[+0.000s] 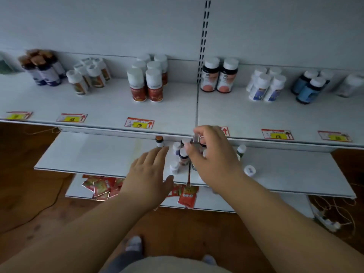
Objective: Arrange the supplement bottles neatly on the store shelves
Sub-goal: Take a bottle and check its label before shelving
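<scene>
Several loose bottles (pixel 183 155) upright on middle shelf (pixel 102 154), right between your hands. Right hand (pixel 211 154) closest, grip curled, pinching something small, can't tell what. Left hand (pixel 148 174) flat, empty, just beside cluster.

Bare forearms (pixel 275 209), no sleeves; pale top (pixel 169 266); grey trousers (pixel 126 259); light shoes (pixel 134 242).
</scene>
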Demonstrator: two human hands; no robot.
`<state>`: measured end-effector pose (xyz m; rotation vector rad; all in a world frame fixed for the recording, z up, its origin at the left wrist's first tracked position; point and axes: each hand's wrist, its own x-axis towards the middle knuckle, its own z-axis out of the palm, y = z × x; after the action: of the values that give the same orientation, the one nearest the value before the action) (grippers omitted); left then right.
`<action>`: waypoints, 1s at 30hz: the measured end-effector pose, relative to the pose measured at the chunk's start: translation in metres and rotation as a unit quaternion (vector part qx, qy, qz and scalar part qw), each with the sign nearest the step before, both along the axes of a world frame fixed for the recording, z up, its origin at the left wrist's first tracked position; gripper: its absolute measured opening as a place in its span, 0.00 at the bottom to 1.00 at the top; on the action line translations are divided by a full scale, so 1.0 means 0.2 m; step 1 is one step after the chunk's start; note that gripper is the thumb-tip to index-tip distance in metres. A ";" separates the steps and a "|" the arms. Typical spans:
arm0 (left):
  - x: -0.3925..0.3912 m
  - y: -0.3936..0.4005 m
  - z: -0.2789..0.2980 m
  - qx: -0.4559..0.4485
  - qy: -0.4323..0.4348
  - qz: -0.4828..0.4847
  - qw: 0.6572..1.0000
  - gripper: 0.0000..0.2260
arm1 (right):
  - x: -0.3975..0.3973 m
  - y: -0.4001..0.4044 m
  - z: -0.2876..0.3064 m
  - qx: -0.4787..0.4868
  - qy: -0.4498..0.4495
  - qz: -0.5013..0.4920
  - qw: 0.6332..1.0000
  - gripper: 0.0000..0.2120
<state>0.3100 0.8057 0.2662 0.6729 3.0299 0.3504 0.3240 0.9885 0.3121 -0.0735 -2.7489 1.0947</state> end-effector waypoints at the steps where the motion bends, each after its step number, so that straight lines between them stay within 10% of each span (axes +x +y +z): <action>1: -0.01 -0.06 -0.02 -0.004 -0.011 -0.002 1.000 0.34 | 0.01 -0.06 -0.02 0.006 -0.011 -0.005 1.000 0.18; 14: -0.42 -0.99 -0.39 -0.046 -0.031 -0.071 0.996 0.34 | -0.23 -1.04 -0.46 0.008 -0.125 -0.060 0.990 0.20; 30: -1.14 -0.68 -1.81 0.023 -0.050 -0.016 0.998 0.35 | -1.36 -0.70 -1.88 0.048 -0.167 -0.121 0.977 0.23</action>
<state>0.0823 0.6701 -0.0957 0.6842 2.9210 0.4415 0.0511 0.8492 -0.0649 -0.6136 -2.9711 0.9561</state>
